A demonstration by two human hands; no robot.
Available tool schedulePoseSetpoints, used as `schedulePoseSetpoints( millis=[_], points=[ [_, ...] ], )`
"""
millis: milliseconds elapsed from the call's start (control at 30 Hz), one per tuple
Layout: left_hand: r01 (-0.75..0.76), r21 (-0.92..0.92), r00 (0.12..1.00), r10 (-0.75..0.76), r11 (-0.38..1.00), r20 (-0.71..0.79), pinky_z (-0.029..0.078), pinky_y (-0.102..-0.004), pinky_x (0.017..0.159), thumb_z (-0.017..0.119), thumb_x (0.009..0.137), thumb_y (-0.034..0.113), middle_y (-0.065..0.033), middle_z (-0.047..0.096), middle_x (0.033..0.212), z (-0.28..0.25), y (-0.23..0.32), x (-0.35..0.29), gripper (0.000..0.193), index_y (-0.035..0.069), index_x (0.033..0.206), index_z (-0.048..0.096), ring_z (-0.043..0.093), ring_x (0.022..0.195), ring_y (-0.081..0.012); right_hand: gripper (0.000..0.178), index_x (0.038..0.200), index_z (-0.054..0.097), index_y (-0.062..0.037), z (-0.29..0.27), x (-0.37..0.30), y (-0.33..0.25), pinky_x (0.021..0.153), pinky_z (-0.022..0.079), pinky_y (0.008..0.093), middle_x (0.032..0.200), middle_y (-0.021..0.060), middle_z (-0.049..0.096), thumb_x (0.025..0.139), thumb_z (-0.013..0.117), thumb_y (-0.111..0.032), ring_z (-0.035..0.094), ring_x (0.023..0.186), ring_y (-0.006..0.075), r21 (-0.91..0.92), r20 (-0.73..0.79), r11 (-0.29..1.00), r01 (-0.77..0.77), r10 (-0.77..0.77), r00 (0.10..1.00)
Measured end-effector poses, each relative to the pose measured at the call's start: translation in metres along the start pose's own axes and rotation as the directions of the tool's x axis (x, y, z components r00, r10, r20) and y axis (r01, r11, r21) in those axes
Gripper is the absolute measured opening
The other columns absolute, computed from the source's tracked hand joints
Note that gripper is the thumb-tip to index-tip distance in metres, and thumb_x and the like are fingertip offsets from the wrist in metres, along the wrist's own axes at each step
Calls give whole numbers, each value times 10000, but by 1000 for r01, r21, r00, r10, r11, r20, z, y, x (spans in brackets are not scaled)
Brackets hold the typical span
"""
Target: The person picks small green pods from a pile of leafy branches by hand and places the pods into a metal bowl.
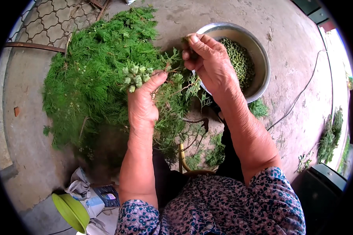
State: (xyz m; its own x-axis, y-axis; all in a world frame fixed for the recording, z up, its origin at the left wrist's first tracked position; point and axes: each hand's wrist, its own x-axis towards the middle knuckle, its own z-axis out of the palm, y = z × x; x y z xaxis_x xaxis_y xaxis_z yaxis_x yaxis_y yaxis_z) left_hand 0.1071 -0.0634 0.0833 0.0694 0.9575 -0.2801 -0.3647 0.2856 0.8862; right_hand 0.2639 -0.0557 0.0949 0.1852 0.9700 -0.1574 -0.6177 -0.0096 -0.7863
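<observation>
My left hand (145, 98) is closed round a leafy conifer branch (176, 92). A bunch of pale green cones (136, 76) sticks out above its thumb, on the side away from my right hand. My right hand (210, 55) is raised over the near left rim of a metal basin (264, 64), its fingers pinched together. Something small and greenish brown shows at those fingertips, too little of it to name. Inside the basin lies a heap of small green cones (239, 58), partly covered by my right hand and forearm.
A big pile of feathery green conifer branches (90, 70) spreads over the concrete floor at the left. A dark cable (298, 98) runs along the right. Lower left are a lime green bowl (70, 213) and some bags (91, 199). A dark box (321, 180) stands lower right.
</observation>
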Motion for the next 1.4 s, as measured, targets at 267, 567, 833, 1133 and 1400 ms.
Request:
schedulePoseSetpoints(
  millis=[267,567,833,1133,1400],
  points=[
    [55,17,995,-53,998,-87,356,-252,649,728,651,215,25,589,753,0,4,-1,316,44,897,628,436,602,-71,161,952,518,41,-14,5,-6,511,419,257,825,143,557,854,494,-85,520,658,182,434,245,879,-197,95,965],
    [103,-7,984,-103,995,-143,334,-233,605,729,656,204,56,466,574,-4,5,3,311,22,880,612,379,549,-55,594,1325,315,-70,-22,-1,-47,897,402,331,1248,210,426,799,578,-152,458,1102,280,-599,-529,796,-91,-308,791],
    [284,-133,955,-268,950,123,376,-225,620,754,622,173,-17,625,819,-15,-3,10,307,46,874,634,454,624,-71,193,1009,605,-21,-27,10,-20,714,484,265,882,65,635,829,554,-68,590,787,147,-316,79,945,-87,118,990],
    [264,-107,963,-257,958,79,320,-235,521,724,679,218,82,318,452,-4,-3,7,279,33,827,577,344,476,-62,211,1000,628,-50,2,-7,-15,726,486,252,863,37,644,791,605,-48,583,776,110,-522,354,851,48,165,921],
    [203,-44,979,-203,978,2,383,-275,670,761,615,253,11,572,723,8,4,-4,363,42,876,624,444,668,-104,176,921,649,-31,-6,3,-5,694,488,243,820,70,659,748,625,-9,597,726,107,-753,440,459,470,-179,880]
  ],
)
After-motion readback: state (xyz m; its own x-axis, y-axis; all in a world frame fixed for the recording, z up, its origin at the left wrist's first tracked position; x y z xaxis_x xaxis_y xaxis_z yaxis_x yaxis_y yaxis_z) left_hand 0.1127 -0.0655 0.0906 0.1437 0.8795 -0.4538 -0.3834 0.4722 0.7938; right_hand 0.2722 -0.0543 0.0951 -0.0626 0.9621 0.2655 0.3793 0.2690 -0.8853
